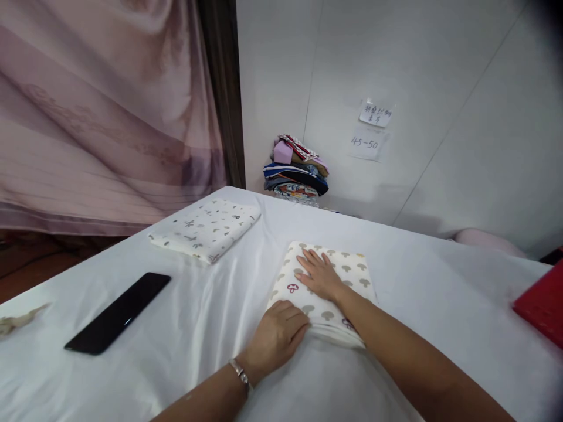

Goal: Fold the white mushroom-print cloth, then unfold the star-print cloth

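Observation:
A folded white cloth point(325, 316) with a grey-beige mushroom print and a few dark red mushroom outlines lies in front of me. My right hand point(319, 275) presses flat on top of it, fingers spread. At its near left corner, my left hand point(284, 331), with a bracelet on the wrist, has its fingers curled over the edge; the fingertips are partly hidden. Farther left lies a second folded white cloth point(211, 228) with small dark and brown motifs.
Both cloths lie on a white-covered table point(211, 322). A black phone-like slab point(118, 313) rests at left, beside a beige object point(20, 321). A red item point(543, 305) sits at right. Beyond the far edge are stacked folded fabrics point(297, 173), a wall with paper notes point(369, 143), and a pink curtain point(105, 105).

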`<state>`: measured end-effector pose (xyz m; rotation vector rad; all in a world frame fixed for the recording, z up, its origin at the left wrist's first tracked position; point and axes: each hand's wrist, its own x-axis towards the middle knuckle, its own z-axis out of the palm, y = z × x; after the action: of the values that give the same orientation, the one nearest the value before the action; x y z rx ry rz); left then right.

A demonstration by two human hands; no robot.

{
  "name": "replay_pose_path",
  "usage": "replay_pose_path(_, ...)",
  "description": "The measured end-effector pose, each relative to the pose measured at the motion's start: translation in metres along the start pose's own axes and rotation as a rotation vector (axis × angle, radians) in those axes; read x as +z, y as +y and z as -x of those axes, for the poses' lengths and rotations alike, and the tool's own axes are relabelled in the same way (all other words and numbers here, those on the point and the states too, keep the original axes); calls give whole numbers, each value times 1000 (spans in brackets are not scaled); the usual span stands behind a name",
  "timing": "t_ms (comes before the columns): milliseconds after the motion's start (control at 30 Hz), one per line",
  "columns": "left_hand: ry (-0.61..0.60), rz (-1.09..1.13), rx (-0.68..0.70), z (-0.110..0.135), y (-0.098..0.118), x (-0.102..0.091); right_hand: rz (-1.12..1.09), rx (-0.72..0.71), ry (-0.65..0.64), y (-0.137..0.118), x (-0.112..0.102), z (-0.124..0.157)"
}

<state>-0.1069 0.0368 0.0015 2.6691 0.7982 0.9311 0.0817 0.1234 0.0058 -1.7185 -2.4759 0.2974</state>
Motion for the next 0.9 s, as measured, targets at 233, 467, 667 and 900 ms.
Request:
replay_pose_path(233, -2, -14, 6, 3, -3, 2, -119, -35, -84, -24, -14, 44)
replay_pose_path(467, 3, 8, 0, 2, -6, 1, 120, -150, 156, -15, 19, 156)
replay_pose_path(667, -8, -56, -10, 2, -9, -5, 307, -24, 385, 31, 40, 205)
replay_pose_path(900, -59, -169, -49, 4, -13, -16, 334, -16, 405, 33, 35, 205)
